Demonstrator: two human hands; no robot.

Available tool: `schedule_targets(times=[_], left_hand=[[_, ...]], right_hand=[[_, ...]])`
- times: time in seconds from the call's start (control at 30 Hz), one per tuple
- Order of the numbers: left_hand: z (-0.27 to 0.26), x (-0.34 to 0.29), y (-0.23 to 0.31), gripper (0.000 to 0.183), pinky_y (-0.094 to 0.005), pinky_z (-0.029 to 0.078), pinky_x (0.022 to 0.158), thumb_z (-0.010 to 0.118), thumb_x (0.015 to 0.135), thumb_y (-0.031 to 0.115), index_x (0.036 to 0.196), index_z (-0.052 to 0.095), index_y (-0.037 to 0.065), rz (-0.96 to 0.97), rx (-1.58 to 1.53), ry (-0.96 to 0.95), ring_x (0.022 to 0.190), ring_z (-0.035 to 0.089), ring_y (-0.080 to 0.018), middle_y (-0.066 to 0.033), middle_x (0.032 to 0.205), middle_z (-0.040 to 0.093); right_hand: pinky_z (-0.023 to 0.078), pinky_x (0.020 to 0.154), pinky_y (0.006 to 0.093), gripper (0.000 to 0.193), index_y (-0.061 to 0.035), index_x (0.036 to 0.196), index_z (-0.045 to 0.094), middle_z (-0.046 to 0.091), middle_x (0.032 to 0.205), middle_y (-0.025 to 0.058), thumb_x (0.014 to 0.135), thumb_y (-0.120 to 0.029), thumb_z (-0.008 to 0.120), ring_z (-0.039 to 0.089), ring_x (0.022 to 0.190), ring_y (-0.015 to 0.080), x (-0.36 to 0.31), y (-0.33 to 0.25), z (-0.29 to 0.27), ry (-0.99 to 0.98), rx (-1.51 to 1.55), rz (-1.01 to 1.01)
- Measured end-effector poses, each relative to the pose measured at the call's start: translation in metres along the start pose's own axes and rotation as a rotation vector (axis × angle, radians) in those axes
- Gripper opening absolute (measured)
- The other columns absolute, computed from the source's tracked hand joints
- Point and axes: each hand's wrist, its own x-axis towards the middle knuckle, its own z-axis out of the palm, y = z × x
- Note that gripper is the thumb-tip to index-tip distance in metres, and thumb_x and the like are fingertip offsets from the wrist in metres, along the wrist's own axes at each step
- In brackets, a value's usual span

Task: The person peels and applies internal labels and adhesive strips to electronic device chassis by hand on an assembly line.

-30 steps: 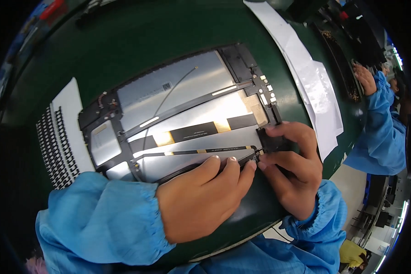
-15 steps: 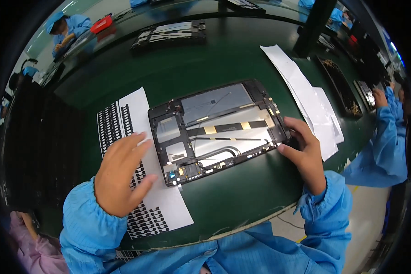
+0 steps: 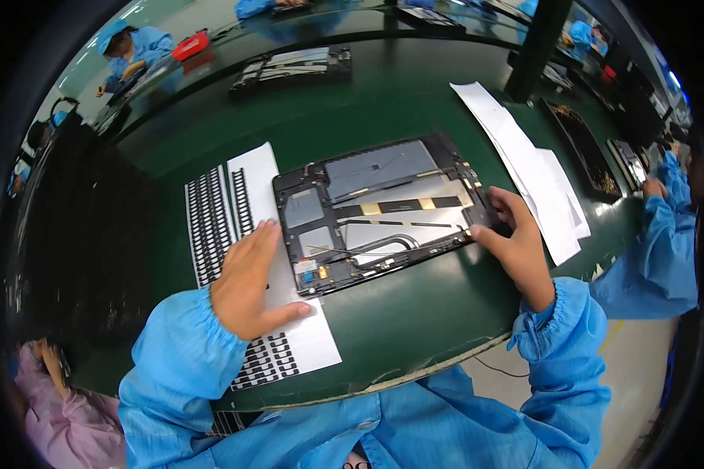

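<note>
An opened tablet lies in the middle of the green workbench, its inside facing up with a battery, flat cables and silver plates showing. My right hand grips its right edge, thumb at the near corner and fingers around the side. Beside the tablet's left edge, my left hand is open, fingers stretched out and thumb apart. Under that hand lies a white sheet of small black adhesive pieces, which reaches close to the tablet; whether the left fingertips touch the tablet I cannot tell.
White paper sheets lie to the right, next to a long black tray of small parts. More opened tablets sit at the back. A dark post rises at the back right. Co-workers sit around the bench.
My left hand has moved right, closer to the tablet's left edge. My right hand stays at the tablet's right edge. The view has shifted slightly.
</note>
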Motion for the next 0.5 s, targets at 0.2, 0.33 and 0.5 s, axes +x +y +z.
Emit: schedule_targets(times=[0.2, 0.33, 0.5], left_hand=[[0.015, 0.004, -0.007, 0.087, -0.0414, 0.013, 0.099, 0.068, 0.065, 0.031, 0.126, 0.02, -0.008, 0.097, -0.106, 0.107, 0.123, 0.015, -0.0382, -0.0306, 0.126, 0.025], [0.014, 0.002, -0.006, 0.082, -0.0461, 0.016, 0.097, 0.068, 0.065, 0.028, 0.126, 0.024, -0.003, 0.13, -0.27, 0.388, 0.122, 0.013, -0.041, -0.0291, 0.126, 0.026], [-0.031, -0.008, 0.026, 0.07, -0.0477, 0.016, 0.096, 0.068, 0.064, 0.032, 0.12, 0.037, 0.003, 0.124, -0.205, 0.828, 0.121, 0.012, -0.044, -0.0311, 0.13, 0.016]], right_hand=[[0.037, 0.084, 0.0317, 0.06, 0.0038, 0.113, 0.043, 0.049, 0.105, 0.0161, 0.066, -0.022, 0.069, 0.048, 0.096, 0.0228, 0.01, -0.015, 0.015, 0.0, -0.032, -0.039], [0.038, 0.083, 0.0274, 0.051, 0.0027, 0.112, 0.046, 0.052, 0.103, 0.0131, 0.069, -0.015, 0.066, 0.049, 0.095, 0.0192, 0.014, -0.038, 0.023, -0.003, 0.487, 0.149], [0.038, 0.083, 0.0254, 0.039, 0.0045, 0.113, 0.045, 0.05, 0.106, 0.0117, 0.077, -0.008, 0.054, 0.048, 0.094, 0.0152, 0.04, -0.079, 0.019, 0.108, 0.692, -0.107]])
